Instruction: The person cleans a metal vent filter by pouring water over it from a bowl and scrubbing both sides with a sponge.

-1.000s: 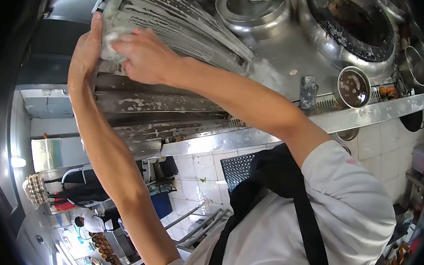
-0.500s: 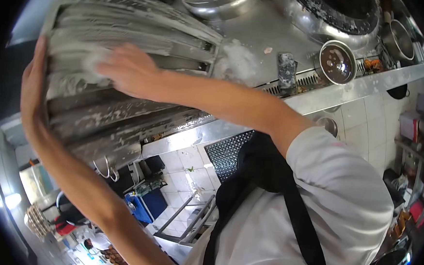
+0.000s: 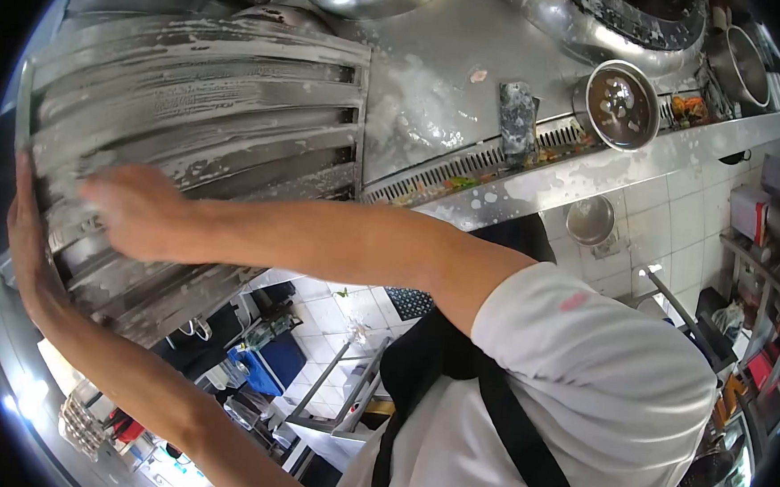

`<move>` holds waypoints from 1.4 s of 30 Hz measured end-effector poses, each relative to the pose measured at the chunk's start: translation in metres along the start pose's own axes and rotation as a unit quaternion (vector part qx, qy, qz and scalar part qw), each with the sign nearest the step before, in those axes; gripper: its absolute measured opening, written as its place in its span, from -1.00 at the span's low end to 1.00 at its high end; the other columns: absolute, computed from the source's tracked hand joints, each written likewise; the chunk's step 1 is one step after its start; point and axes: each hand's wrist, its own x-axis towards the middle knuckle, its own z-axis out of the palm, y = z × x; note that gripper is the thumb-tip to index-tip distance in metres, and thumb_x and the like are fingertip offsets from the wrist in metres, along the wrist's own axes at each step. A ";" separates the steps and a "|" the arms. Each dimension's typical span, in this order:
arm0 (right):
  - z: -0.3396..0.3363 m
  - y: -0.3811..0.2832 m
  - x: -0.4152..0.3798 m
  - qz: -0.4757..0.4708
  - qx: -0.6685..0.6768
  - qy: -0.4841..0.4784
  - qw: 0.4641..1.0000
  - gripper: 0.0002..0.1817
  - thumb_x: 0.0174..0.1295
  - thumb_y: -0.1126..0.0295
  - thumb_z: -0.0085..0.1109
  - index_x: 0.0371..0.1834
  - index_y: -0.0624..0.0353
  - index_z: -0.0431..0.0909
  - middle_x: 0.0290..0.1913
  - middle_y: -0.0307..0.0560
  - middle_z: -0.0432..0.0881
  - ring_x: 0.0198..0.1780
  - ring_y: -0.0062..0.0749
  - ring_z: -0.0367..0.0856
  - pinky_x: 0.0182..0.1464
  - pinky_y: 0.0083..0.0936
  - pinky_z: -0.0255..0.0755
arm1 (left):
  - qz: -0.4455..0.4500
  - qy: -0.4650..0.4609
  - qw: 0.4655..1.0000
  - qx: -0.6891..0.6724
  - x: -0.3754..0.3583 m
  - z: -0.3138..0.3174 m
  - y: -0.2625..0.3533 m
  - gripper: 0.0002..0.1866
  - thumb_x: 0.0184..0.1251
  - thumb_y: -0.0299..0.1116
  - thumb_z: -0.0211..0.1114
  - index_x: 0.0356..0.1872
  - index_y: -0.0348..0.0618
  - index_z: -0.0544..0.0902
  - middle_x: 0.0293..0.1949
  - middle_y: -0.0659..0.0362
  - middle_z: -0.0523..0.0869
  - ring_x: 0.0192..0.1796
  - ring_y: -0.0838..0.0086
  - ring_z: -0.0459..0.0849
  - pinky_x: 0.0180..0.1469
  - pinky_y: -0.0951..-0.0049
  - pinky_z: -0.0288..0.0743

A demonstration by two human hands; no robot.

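Observation:
A slatted metal panel [image 3: 237,118], streaked with white suds, fills the upper left of the view. My left hand [image 3: 35,240] holds it by its left edge, with the fingers along the frame. Over the soapy slats is my right hand [image 3: 137,210], its fingers bent and blurred, pressed round something at the panel's surface that I cannot make out.
A steel counter [image 3: 456,33] with suds lies beyond, with a drain grate [image 3: 439,175] along its front. On it are a dark block [image 3: 517,117], a pot of brown liquid [image 3: 620,106] and round burners. A ladle bowl [image 3: 591,220] hangs below the counter edge.
The panel has shifted down and left in view, uncovering more grate. My right hand has moved down and left across the slats. My left hand still holds the edge, lower in view.

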 end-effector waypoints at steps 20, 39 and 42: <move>0.075 -0.006 -0.028 -0.202 -0.050 0.097 0.973 -0.47 0.19 0.54 0.27 0.30 0.13 0.53 0.27 0.23 0.32 0.25 0.13 0.42 0.30 -0.22 0.38 | -0.009 0.024 0.996 0.084 -0.092 -0.033 -0.038 -0.26 0.57 0.19 -0.03 0.38 -0.34 0.47 0.30 -0.01 0.59 0.32 0.38 0.51 0.36 0.40 0.28; 0.001 0.056 -0.049 -0.089 -0.109 0.079 0.987 -0.76 0.19 0.47 0.23 -0.08 0.19 0.50 -0.19 0.16 0.61 -0.21 0.13 0.64 -0.16 -0.11 0.58 | 0.080 0.012 0.985 0.152 -0.035 -0.050 -0.109 -0.27 0.55 0.16 0.06 0.37 -0.37 0.47 0.33 -0.05 0.57 0.39 0.23 0.47 0.44 0.34 0.21; -0.101 0.207 -0.141 0.052 -0.210 0.076 0.973 -0.60 0.11 0.64 0.18 0.07 0.18 0.57 -0.16 0.03 0.62 -0.15 -0.10 0.67 -0.11 -0.31 0.60 | 0.087 0.015 0.983 0.162 -0.017 -0.050 -0.134 -0.26 0.57 0.16 0.02 0.40 -0.36 0.43 0.37 -0.01 0.53 0.45 0.27 0.40 0.50 0.35 0.12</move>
